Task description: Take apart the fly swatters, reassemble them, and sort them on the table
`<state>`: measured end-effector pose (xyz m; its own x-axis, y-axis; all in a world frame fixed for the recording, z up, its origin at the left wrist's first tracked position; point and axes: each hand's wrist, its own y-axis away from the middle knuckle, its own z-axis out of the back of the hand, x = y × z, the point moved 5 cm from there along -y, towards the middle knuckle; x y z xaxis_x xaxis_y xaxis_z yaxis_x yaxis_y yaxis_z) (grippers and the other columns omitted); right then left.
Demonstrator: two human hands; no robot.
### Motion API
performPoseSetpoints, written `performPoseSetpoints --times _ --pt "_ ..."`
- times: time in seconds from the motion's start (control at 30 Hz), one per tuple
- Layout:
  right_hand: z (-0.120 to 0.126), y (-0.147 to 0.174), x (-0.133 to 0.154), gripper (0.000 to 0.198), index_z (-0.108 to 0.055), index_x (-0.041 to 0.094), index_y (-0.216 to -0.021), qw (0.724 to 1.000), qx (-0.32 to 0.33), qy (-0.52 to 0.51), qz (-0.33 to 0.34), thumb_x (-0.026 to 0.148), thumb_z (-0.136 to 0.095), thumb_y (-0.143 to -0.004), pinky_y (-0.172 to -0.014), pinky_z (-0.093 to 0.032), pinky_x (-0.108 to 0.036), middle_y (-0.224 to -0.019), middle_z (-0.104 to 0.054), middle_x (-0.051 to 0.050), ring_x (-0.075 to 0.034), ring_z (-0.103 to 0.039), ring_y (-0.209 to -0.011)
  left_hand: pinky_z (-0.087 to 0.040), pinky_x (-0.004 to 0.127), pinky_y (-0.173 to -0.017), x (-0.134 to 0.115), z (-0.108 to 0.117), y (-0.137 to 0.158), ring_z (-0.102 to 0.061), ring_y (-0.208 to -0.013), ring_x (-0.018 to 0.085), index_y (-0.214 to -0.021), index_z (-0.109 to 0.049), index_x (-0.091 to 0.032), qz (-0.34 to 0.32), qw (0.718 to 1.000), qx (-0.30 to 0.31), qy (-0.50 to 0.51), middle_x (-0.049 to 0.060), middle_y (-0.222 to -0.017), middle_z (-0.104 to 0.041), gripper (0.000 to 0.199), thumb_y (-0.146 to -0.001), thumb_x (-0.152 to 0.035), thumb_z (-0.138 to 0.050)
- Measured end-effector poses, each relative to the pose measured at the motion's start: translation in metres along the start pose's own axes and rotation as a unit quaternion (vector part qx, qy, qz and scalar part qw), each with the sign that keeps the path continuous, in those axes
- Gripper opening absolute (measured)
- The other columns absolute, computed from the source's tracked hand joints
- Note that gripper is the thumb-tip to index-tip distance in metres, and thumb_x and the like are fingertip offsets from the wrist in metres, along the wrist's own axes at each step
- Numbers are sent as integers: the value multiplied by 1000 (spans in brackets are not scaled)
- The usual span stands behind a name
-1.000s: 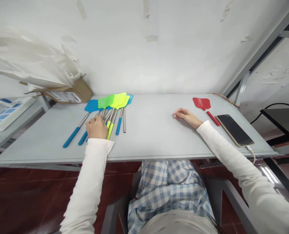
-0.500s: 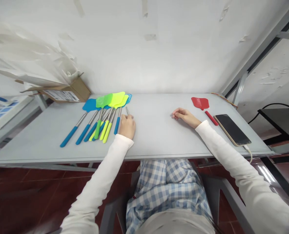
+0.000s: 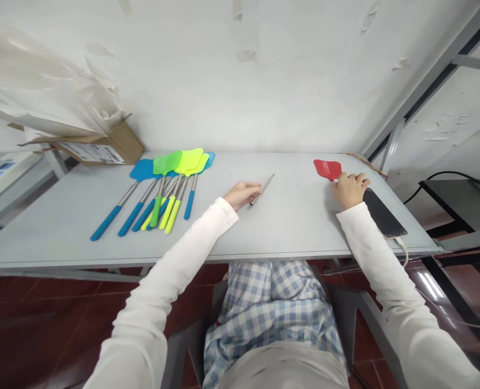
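Note:
My left hand (image 3: 243, 194) is closed around a thin metal rod (image 3: 267, 181), held tilted just above the middle of the table, its far end pointing away to the right. On the right, my right hand (image 3: 350, 190) is bent down over the spot where the short red handle lay, its fingers curled; the handle is hidden beneath it. Just beyond those fingers lies a red fly swatter head (image 3: 327, 168). To the left, several fly swatters with blue, green and yellow heads (image 3: 167, 163) lie in an overlapping group, their coloured grips (image 3: 107, 222) toward me.
A black-screened phone (image 3: 382, 213) with a white cable lies beside my right hand. An opened cardboard box (image 3: 124, 143) stands at the table's back left corner. The white wall (image 3: 280, 97) closes off the back of the grey table (image 3: 284, 232).
My left hand has moved right from beside the fly swatters, bringing the metal rod along. My right hand has gone right, onto the red handle, which it now covers.

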<state>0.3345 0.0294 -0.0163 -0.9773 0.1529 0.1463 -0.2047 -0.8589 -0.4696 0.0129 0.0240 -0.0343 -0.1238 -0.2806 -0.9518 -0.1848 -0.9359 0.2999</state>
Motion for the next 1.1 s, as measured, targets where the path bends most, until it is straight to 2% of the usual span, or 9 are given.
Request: performPoseSetpoints --times 0.13,0.23,0.3,0.43,0.53,0.7,0.8,0.97,1.1 --pt "-5 9 9 33 -63 9 -106 997 70 5 44 17 -43 -81 -89 -29 -62 -96 -65 -25 -42 -49 -106 -51 26 -72 -7 -19 -16 -60 -68 9 -93 -65 -10 -34 978 92 185 6 -88 -67 19 -74 -11 -65" --pt "-4 17 23 43 -57 15 -121 983 133 -37 124 19 -49 -79 -90 -35 -54 -114 -63 -19 -38 -50 -109 -53 31 -81 -8 -28 -26 -64 -72 12 -96 -61 -12 -60 964 89 244 2 -83 -65 26 -71 -7 -67" --pt "-1 20 24 47 -54 16 -125 977 139 -42 155 25 -54 -80 -89 -38 -51 -122 -59 -18 -37 -49 -112 -53 34 -87 -5 -30 -31 -66 -74 13 -92 -58 -13 -76 952 79 286 0 -80 -64 25 -71 -5 -67" --pt "2 18 15 28 -64 15 -102 978 122 -4 169 36 -57 -84 -88 -39 -51 -110 -62 -18 -37 -51 -107 -51 35 -97 1 -30 -32 -69 -85 15 -84 -55 -13 -104 933 67 338 2 -83 -65 14 -78 -11 -68" --pt "0 16 28 15 -63 18 -90 958 159 -79 226 31 -56 -86 -85 -42 -44 -96 -67 -14 -32 -58 -98 -49 37 -100 3 -28 -27 -70 -90 16 -85 -54 -15 -116 928 42 351 3 -84 -67 13 -81 -12 -66" --pt "9 15 77 13 -60 20 -98 920 148 -219 289 27 -52 -91 -76 -44 -36 -95 -70 -9 -25 -61 -87 -48 39 -102 -1 -27 -23 -71 -90 18 -86 -52 -16 -140 925 11 354 3 -85 -69 16 -81 -9 -65" --pt "13 19 95 14 -60 20 -99 916 132 -226 306 27 -50 -92 -76 -42 -36 -94 -70 -9 -25 -61 -85 -46 40 -104 -2 -25 -23 -71 -91 18 -87 -51 -17 -149 925 4 349 3 -87 -70 20 -80 -10 -68" --pt "15 24 102 13 -60 20 -98 924 105 -219 296 29 -51 -92 -75 -41 -37 -93 -70 -9 -25 -60 -82 -45 40 -105 -3 -24 -22 -70 -97 17 -88 -51 -18 -183 927 5 328 2 -88 -71 25 -77 -16 -73" --pt "16 30 114 14 -59 21 -97 912 95 -257 305 32 -51 -94 -76 -42 -36 -96 -70 -9 -24 -58 -81 -42 44 -106 -4 -38 -18 -66 -106 21 -81 -53 -18 -207 944 69 247 6 -99 -73 34 -67 -24 -83"
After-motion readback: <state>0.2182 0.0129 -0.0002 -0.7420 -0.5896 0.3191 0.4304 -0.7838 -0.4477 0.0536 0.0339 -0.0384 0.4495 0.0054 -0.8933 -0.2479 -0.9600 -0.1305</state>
